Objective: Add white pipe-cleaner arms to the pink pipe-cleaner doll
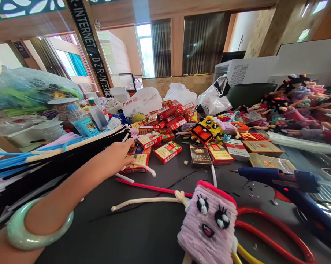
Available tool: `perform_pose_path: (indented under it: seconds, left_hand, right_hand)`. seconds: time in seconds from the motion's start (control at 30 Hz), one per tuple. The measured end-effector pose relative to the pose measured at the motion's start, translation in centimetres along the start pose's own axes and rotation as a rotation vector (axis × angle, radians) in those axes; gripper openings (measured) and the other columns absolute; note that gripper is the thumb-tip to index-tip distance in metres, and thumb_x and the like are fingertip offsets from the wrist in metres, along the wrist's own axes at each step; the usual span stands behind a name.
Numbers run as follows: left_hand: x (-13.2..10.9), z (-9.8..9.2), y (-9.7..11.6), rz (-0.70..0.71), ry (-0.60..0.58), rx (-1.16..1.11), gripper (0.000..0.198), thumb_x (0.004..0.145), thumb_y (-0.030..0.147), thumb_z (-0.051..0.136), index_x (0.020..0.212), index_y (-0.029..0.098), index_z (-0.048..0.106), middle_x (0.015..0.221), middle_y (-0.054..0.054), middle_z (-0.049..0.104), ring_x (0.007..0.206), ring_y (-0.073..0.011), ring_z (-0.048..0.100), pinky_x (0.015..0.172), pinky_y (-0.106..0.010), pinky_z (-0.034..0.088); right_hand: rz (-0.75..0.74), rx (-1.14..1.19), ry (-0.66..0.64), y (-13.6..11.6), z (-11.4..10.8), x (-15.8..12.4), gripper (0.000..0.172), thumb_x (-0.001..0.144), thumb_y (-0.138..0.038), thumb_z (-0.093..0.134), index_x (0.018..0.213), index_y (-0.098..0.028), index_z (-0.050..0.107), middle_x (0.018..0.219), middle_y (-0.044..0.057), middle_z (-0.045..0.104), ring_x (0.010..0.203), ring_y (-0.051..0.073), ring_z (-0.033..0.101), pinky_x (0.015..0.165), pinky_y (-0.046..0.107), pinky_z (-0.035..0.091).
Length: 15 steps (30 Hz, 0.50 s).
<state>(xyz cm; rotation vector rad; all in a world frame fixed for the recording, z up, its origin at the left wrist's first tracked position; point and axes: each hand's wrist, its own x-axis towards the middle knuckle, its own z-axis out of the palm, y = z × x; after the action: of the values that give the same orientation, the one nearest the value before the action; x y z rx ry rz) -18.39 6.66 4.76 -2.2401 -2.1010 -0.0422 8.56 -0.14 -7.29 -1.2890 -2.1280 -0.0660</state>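
One hand, the left (123, 154), reaches over small cardboard boxes (168, 151), right beside a bundle of fuzzy stems (63, 161). Its fingers are partly bent; whether they grip anything, I cannot tell. Nearer, a pink doll (208, 227) tilts above the dark table (143, 227), near a blue glue gun (281, 178).

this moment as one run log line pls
left hand: by black fuzzy stems and red boxes, grip unclear | right hand: not in view | lilac figure: foreground, faces camera | blue glue gun: right side
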Motion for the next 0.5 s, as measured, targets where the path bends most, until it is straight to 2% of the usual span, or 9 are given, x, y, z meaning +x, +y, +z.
perform_pose_path:
  seconds: [0.07,0.23,0.33,0.43,0.5]
  left_hand:
    - [-0.1,-0.4,0.0,-0.025,-0.016,0.015,0.019,0.086,0.032,0.054,0.101,0.020,0.058,0.095,-0.012,0.074,0.089,-0.0288,0.071,0.072,-0.030,0.051]
    - [-0.3,-1.5,0.5,-0.067,-0.085,0.031,0.023,0.088,0.037,0.049,0.094,0.020,0.063,0.095,-0.011,0.074,0.087,-0.0285,0.070,0.072,-0.031,0.051]
    - [-0.4,-2.2,0.7,-0.101,-0.118,0.044,0.028,0.088,0.040,0.047,0.094,0.018,0.064,0.096,-0.012,0.074,0.088,-0.0298,0.070,0.072,-0.033,0.051]
    - [-0.6,-2.9,0.4,-0.123,-0.123,0.061,0.028,0.088,0.035,0.045,0.097,0.018,0.065,0.098,-0.013,0.074,0.090,-0.0302,0.069,0.075,-0.036,0.051]
    - [-0.7,-3.2,0.1,-0.127,-0.100,0.064,0.026,0.086,0.025,0.045,0.099,0.017,0.066,0.101,-0.014,0.075,0.091,-0.0301,0.070,0.075,-0.036,0.051]
  right_hand:
    - [-0.019,0.049,0.011,0.3,-0.7,0.2,0.030,0.076,-0.016,0.058,0.098,-0.020,0.078,0.082,0.019,0.071,0.083,0.047,0.071,0.060,0.057,0.060]
    - [-0.106,0.286,0.044,2.2,-1.9,0.3,0.023,0.088,-0.029,0.060,0.106,-0.030,0.075,0.080,0.004,0.074,0.076,0.027,0.076,0.055,0.028,0.061]
    - [-0.149,0.340,0.045,2.8,-2.4,0.6,0.022,0.087,-0.034,0.065,0.106,-0.029,0.076,0.081,0.003,0.074,0.075,0.024,0.076,0.053,0.022,0.059]
    - [-0.173,0.440,0.046,3.1,-2.9,1.3,0.019,0.086,-0.035,0.068,0.101,-0.026,0.076,0.076,0.003,0.073,0.068,0.021,0.076,0.049,0.017,0.056]
    - [-0.173,0.512,0.041,3.2,-3.1,1.7,0.024,0.094,-0.039,0.057,0.095,-0.025,0.077,0.069,-0.001,0.069,0.062,0.016,0.075,0.047,0.014,0.051]
